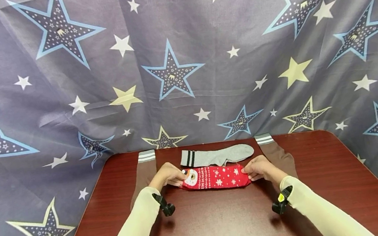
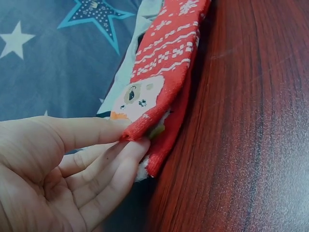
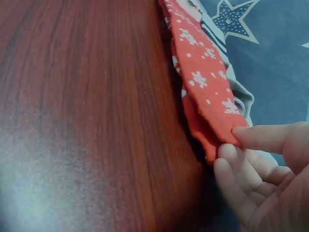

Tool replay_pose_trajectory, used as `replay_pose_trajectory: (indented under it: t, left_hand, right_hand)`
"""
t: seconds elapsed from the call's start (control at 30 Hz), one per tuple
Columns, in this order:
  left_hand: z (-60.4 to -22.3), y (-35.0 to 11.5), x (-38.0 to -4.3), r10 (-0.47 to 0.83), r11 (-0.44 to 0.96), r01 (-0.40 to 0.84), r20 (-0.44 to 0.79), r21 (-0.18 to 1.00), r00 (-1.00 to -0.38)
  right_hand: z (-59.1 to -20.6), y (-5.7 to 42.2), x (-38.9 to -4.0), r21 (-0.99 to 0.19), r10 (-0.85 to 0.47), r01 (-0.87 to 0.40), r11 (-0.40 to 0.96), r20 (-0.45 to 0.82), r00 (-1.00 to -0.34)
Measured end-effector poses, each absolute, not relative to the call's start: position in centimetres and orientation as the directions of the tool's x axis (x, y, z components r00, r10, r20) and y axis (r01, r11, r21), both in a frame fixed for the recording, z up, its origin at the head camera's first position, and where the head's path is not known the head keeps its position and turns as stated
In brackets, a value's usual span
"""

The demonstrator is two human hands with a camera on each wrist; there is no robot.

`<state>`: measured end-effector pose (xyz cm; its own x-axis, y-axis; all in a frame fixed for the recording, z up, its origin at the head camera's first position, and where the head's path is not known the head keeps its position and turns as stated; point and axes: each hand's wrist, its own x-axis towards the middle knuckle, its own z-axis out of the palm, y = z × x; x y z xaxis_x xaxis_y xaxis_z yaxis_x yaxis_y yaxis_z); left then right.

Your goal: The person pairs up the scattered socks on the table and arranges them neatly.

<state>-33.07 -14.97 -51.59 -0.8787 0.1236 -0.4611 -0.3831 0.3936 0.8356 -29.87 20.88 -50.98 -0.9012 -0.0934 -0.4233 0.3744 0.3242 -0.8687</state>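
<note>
A red sock (image 1: pixel 215 177) with white snowflakes and an animal face lies stretched sideways between both hands. My left hand (image 1: pixel 169 176) pinches its face end between thumb and fingers. At the plain red end, my right hand (image 1: pixel 259 169) pinches the corner the same way. Both wrist views show a second red layer (image 3: pixel 201 137) beneath the pinched one, with a gap between them at the near edge. Directly behind the red sock is a grey sock (image 1: pixel 216 156) with two black stripes at its cuff, partly covered by the red one.
One brown sock (image 1: pixel 146 172) with a grey, white-striped cuff lies on the left, partly behind the left hand. Its look-alike, another brown sock (image 1: pixel 278 154), lies to the right. The dark red wooden table (image 1: pixel 219 226) ends at a star-patterned cloth (image 1: pixel 209 107).
</note>
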Motion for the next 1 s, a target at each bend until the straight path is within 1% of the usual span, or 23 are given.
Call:
replay_pose_trajectory:
  t: [0.2, 0.43, 0.8, 1.0]
  left_hand:
    - [-51.6, -14.6, -33.0, 0.097, 0.421, -0.375, -0.452, 0.826, -0.887]
    - [-51.5, -14.1, -33.0, 0.038, 0.471, -0.386, -0.456, 0.793, -0.889]
    - [-50.9, -13.7, -32.7, 0.0, 0.504, -0.388, -0.449, 0.771, -0.893]
    - [-51.0, -13.5, -32.9, -0.028, 0.529, -0.405, -0.461, 0.746, -0.887]
  right_hand:
    - [-51.4, 20.4, -29.6, -0.858, -0.031, 0.339, 0.387, -0.379, -0.925]
    - [-51.2, 19.7, -29.7, -0.796, 0.073, 0.327, 0.51, -0.339, -0.938]
    - [-51.4, 19.8, -29.7, -0.767, 0.09, 0.3, 0.567, -0.305, -0.948]
    - [-51.5, 19.7, -29.9, -0.733, 0.12, 0.32, 0.6, -0.313, -0.942]
